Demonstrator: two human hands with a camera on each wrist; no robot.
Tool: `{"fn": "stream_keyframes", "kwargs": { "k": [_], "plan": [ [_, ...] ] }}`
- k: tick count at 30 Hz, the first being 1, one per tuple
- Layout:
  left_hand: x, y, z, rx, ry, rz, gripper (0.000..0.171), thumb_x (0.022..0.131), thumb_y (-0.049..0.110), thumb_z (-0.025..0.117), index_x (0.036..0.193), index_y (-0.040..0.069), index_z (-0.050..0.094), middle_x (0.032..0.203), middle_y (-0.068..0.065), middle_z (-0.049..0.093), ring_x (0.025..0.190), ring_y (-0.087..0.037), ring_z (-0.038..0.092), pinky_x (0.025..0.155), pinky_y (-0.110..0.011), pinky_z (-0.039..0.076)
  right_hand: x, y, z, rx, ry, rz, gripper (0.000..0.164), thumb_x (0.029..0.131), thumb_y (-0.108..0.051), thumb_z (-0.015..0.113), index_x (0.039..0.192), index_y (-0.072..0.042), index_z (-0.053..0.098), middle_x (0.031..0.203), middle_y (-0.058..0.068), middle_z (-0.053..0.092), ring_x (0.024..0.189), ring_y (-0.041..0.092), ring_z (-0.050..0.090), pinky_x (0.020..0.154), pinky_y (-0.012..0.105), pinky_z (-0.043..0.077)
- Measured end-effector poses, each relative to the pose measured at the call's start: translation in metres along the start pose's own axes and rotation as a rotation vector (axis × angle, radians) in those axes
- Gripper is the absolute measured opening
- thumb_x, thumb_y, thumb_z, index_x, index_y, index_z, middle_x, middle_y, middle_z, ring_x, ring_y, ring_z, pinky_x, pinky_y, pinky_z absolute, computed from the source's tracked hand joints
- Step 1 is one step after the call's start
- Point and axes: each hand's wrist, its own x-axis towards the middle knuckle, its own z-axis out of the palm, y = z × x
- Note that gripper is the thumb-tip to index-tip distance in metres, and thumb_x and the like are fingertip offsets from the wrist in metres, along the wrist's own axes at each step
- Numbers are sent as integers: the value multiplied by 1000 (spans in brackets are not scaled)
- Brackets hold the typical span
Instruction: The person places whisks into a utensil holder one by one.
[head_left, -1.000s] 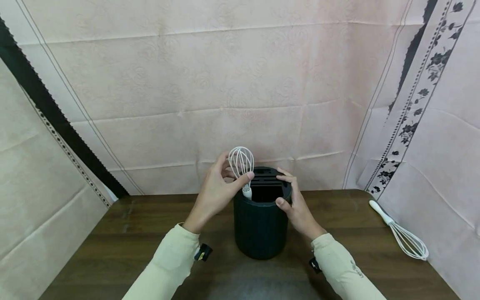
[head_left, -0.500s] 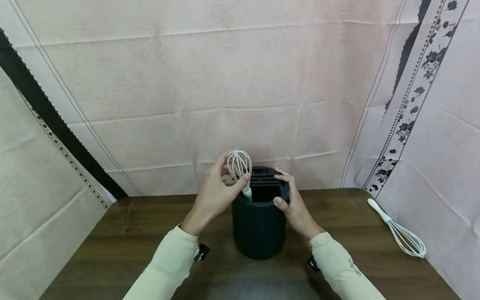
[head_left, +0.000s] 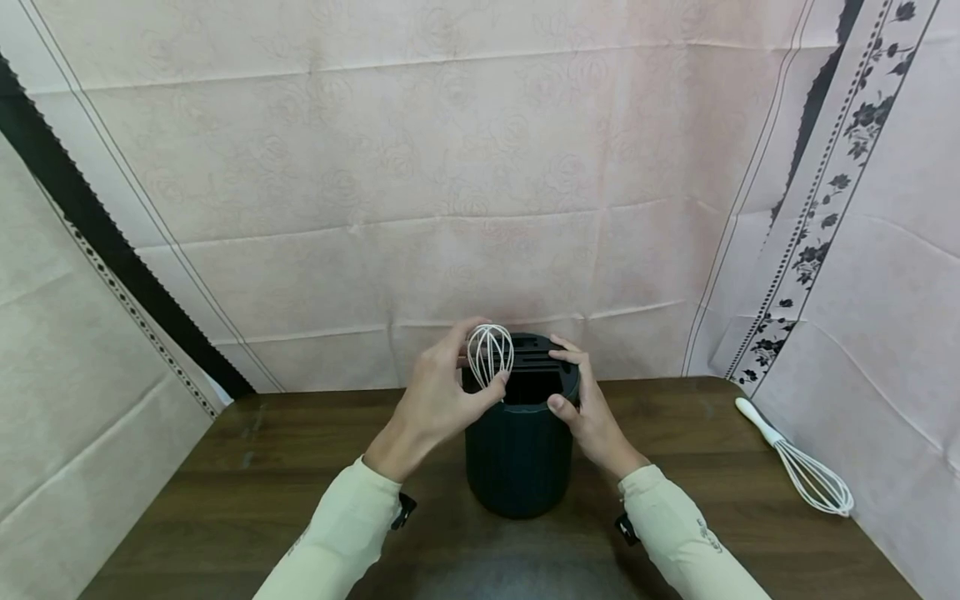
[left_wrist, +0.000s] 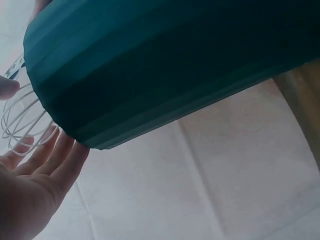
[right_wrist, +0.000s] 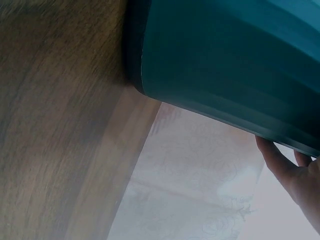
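A dark green, ribbed utensil holder (head_left: 517,467) stands upright on the table, its black top divided into slots and a larger opening. My left hand (head_left: 438,392) pinches a white whisk (head_left: 491,354) by its wire loops, thumb in front and fingers behind. The whisk points handle-down at the holder's left side; its handle is hidden inside. In the left wrist view, the wire loops (left_wrist: 25,122) show past the rim, between thumb and fingers. My right hand (head_left: 592,421) grips the holder's right rim. From the right wrist, fingers (right_wrist: 280,162) touch its ribbed wall (right_wrist: 225,65).
A second white whisk (head_left: 795,458) lies near the right edge of the brown wooden table (head_left: 300,492). Pale patterned cloth (head_left: 450,167) hangs close behind the holder and along both sides.
The whisk has sunk lower into the holder and come more upright, its handle passing out of sight. My left hand followed it down and slightly right. The right hand keeps its hold.
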Motion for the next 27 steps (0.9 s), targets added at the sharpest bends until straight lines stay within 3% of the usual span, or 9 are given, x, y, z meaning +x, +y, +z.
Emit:
{"fn": "stream_keyframes", "kwargs": {
  "k": [5,10,15,19,27],
  "plan": [
    [-3,0,2,-14,-30,-26,61,88,20,81,142,9,55,118,-12,73,101,-26,73,88,-44,62,-1,1,0,1,3,4,65,105,-55,57,153,-16,37,172,10,21,154,34,26,116,17,30],
    [-2,1,2,-18,-60,-33,59,91,22,80,145,17,55,127,-7,69,109,-20,69,95,-44,60,-1,0,-1,3,2,9,67,105,-57,57,154,-16,36,172,5,21,154,34,26,116,17,31],
    [-2,4,0,-81,-53,-48,54,92,24,84,140,19,59,126,-8,72,110,-17,71,101,-46,57,1,-1,-1,3,-1,13,67,105,-56,57,154,-14,36,172,5,21,153,34,28,115,16,33],
    [-2,6,0,-80,-35,-51,53,92,22,85,138,15,60,122,-10,74,106,-18,71,99,-45,59,1,-2,-1,-3,1,13,68,105,-57,57,154,-15,36,172,5,21,153,34,28,115,16,33],
    [-6,3,6,-41,-83,-63,52,90,23,87,135,15,62,119,-6,74,104,-21,72,89,-39,61,1,-1,0,-5,-2,4,72,104,-62,56,154,-14,37,172,11,21,156,35,25,116,17,30]
  ]
}}
